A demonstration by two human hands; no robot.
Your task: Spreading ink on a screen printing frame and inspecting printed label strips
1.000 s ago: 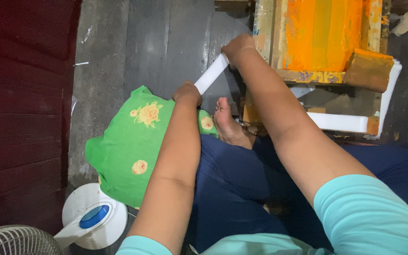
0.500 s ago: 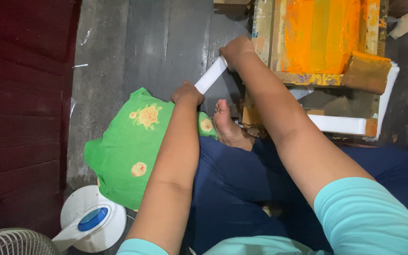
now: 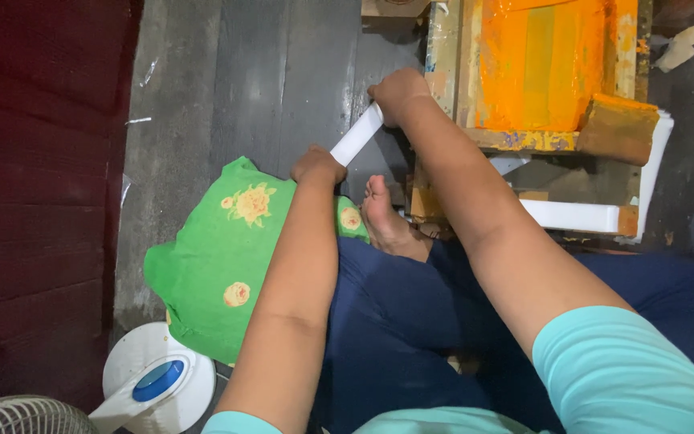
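Risk was the white strip, pinched taut between left hand and right hand, slipping or smearing against the orange-inked screen frame just beside it.

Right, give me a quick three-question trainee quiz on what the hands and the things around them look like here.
1. True or false: both hands grip the same white strip.
2. Which colour covers the mesh of the wooden screen frame? A) blue B) orange C) black
3. What lies on the floor under the left forearm?

Key
1. True: the left hand holds its lower end, the right hand its upper end.
2. B, orange.
3. A green cloth with yellow flowers.
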